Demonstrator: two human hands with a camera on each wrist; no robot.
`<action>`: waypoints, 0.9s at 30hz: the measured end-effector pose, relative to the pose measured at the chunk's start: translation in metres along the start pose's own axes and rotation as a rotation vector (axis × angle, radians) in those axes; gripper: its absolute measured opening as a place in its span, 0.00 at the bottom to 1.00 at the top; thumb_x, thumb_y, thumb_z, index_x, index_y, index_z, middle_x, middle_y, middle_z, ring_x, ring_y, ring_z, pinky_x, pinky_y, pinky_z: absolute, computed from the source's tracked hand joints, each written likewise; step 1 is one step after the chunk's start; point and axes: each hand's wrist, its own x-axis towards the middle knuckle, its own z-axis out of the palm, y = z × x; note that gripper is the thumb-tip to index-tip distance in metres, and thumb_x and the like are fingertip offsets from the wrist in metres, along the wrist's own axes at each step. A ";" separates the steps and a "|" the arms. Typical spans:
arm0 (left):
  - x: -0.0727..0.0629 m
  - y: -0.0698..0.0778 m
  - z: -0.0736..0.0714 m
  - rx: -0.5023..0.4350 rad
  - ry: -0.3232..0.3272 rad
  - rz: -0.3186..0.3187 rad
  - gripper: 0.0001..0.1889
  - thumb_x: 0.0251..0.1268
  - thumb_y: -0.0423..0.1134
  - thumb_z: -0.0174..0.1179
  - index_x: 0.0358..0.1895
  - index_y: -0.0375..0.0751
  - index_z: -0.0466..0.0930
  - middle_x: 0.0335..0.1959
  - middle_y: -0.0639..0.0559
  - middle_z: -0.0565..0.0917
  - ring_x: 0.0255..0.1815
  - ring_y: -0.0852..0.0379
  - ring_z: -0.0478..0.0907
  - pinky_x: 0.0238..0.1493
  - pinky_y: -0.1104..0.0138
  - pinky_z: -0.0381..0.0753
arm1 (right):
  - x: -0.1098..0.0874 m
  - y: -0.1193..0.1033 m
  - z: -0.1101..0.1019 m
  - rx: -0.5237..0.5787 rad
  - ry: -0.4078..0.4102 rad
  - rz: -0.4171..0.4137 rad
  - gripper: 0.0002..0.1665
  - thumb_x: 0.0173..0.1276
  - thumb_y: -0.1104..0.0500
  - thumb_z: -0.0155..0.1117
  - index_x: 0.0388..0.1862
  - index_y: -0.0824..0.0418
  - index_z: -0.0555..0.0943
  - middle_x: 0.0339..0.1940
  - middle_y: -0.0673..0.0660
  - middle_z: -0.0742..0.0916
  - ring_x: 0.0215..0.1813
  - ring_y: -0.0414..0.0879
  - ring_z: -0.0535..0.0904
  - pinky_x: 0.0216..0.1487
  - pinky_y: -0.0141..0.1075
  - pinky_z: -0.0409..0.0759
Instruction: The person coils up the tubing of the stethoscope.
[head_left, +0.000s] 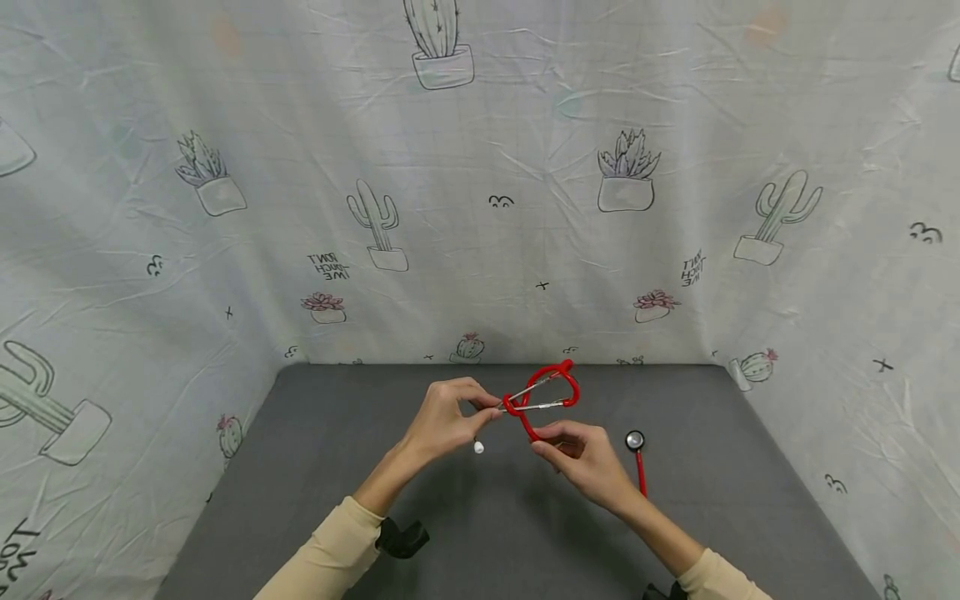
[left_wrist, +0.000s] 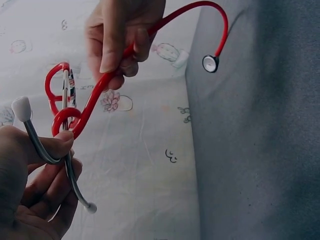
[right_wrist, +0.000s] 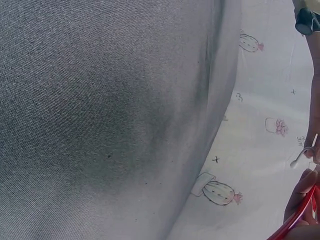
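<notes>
A stethoscope with red tubing (head_left: 574, 387) is held in the air above the table. My left hand (head_left: 446, 417) pinches its metal ear tubes (left_wrist: 74, 182) between thumb and fingers, close to a red loop (left_wrist: 59, 120) wrapped around them. White ear tips (left_wrist: 21, 108) stick out on either side of that hand. My right hand (head_left: 588, 462) grips the red tube a short way from the loop. Beyond it the tube curves off to the round chest piece (head_left: 635, 440), which hangs to the right. In the right wrist view, only part of the tube (right_wrist: 296, 217) shows at the lower right corner.
The grey table (head_left: 337, 467) lies below both hands. Behind and beside it hangs a pale curtain (head_left: 525, 250) printed with cactus drawings. A black strap piece (head_left: 402, 538) sits at the left wrist by the beige sleeve (head_left: 330, 542).
</notes>
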 end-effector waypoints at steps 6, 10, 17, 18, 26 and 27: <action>0.000 0.001 -0.001 -0.003 0.008 -0.010 0.05 0.62 0.31 0.79 0.39 0.41 0.96 0.34 0.52 0.92 0.35 0.58 0.89 0.41 0.69 0.87 | -0.001 -0.008 0.000 -0.033 0.008 0.005 0.10 0.73 0.67 0.73 0.52 0.65 0.90 0.42 0.64 0.95 0.28 0.34 0.84 0.29 0.36 0.87; 0.001 0.002 -0.003 -0.001 0.003 -0.016 0.04 0.62 0.32 0.79 0.39 0.41 0.96 0.34 0.52 0.92 0.35 0.59 0.89 0.40 0.70 0.87 | -0.002 -0.012 0.000 -0.074 0.021 0.005 0.10 0.73 0.66 0.74 0.52 0.63 0.90 0.42 0.64 0.95 0.26 0.34 0.84 0.28 0.35 0.86; 0.002 0.002 -0.005 0.000 0.009 -0.004 0.04 0.62 0.32 0.79 0.39 0.40 0.96 0.33 0.51 0.92 0.34 0.59 0.89 0.40 0.66 0.88 | -0.002 -0.015 0.000 -0.143 0.061 -0.054 0.11 0.71 0.67 0.76 0.51 0.61 0.91 0.43 0.64 0.94 0.39 0.34 0.93 0.38 0.32 0.91; 0.003 0.002 -0.005 0.002 0.010 -0.004 0.04 0.62 0.32 0.79 0.39 0.40 0.96 0.33 0.51 0.92 0.34 0.59 0.89 0.40 0.66 0.88 | -0.002 -0.015 0.000 -0.151 0.067 -0.069 0.11 0.71 0.68 0.76 0.50 0.61 0.91 0.43 0.63 0.95 0.40 0.34 0.93 0.40 0.32 0.92; 0.005 0.005 -0.008 0.023 0.021 -0.001 0.04 0.63 0.32 0.79 0.39 0.40 0.96 0.33 0.50 0.92 0.34 0.57 0.88 0.37 0.64 0.89 | -0.001 -0.018 -0.002 -0.223 0.100 -0.142 0.12 0.69 0.69 0.77 0.49 0.59 0.91 0.37 0.56 0.94 0.32 0.33 0.90 0.32 0.31 0.89; 0.006 0.005 -0.008 0.024 0.021 -0.003 0.04 0.63 0.32 0.79 0.39 0.40 0.96 0.34 0.50 0.92 0.34 0.57 0.89 0.37 0.63 0.90 | -0.001 -0.018 -0.002 -0.227 0.100 -0.142 0.12 0.69 0.68 0.78 0.48 0.59 0.91 0.37 0.56 0.94 0.30 0.33 0.89 0.31 0.30 0.88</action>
